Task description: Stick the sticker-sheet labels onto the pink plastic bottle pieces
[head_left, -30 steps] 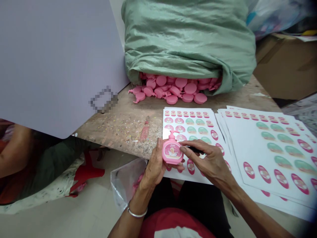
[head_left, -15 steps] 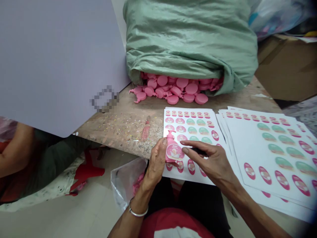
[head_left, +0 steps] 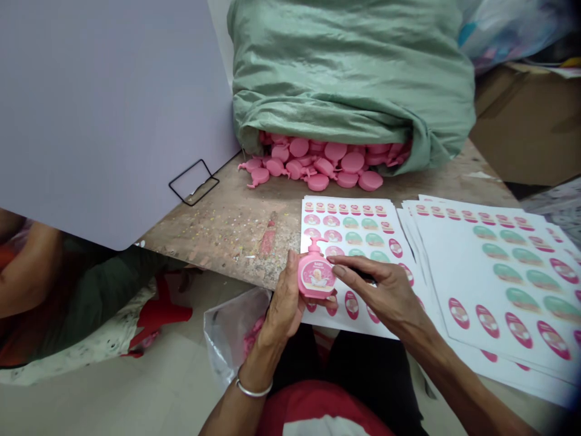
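A pink pump bottle (head_left: 316,275) with a round baby label on its front stands upright in my left hand (head_left: 285,297). My left thumb runs along its left side, and fingertips show under its base. My right hand (head_left: 379,284) has its thumb and index finger close together at the label's upper right edge. Something dark shows under its curled fingers, too hidden to name. Below both hands lies a sheet of stickers (head_left: 358,207) with pink and green labels.
Pink bottles (head_left: 318,181) spill from a green sack (head_left: 349,72) at the back of the worktable (head_left: 227,236). More sticker sheets (head_left: 463,260) are stacked at right. A grey panel (head_left: 104,121) stands left, with a person's arm (head_left: 34,272) below it. A clear bag (head_left: 227,327) hangs near the front edge.
The bottle has turned so its label faces the camera more squarely. My left thumb has shifted off its front to the side. My right fingertips have come slightly left and closer together.
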